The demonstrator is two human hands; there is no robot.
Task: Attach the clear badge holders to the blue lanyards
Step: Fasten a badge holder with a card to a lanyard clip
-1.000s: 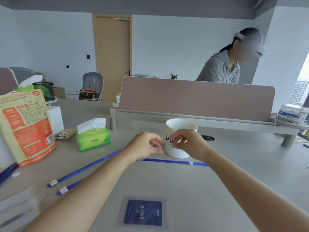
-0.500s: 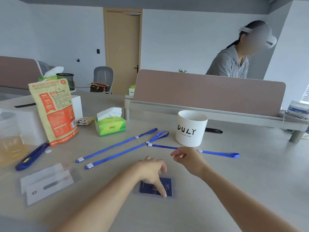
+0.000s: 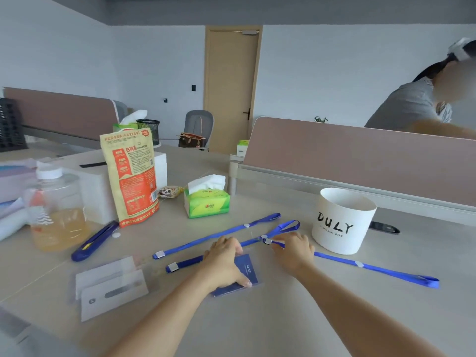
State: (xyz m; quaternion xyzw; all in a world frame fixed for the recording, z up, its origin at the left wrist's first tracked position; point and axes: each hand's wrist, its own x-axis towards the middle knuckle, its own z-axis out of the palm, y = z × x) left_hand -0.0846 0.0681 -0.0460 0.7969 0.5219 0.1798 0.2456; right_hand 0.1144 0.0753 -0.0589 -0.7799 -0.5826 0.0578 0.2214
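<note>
A clear badge holder with a dark blue card inside lies tilted on the desk, and my left hand grips its left side. My right hand pinches the metal clip end of one blue lanyard, which trails right across the desk. Two more blue lanyards lie side by side, running from their clips at the left up toward the cup. The second passes under my left hand. A stack of spare clear badge holders with white inserts sits at the front left.
A white cup marked DULY stands just right of my right hand. A green tissue pack, an orange snack bag, a bottle of yellow liquid and a blue utility knife lie to the left. A person sits behind the desk divider.
My left hand has closed on the badge holder and tilted it up toward the lanyards. My right hand moved forward onto the lanyard's clip end. The view has swung left.
</note>
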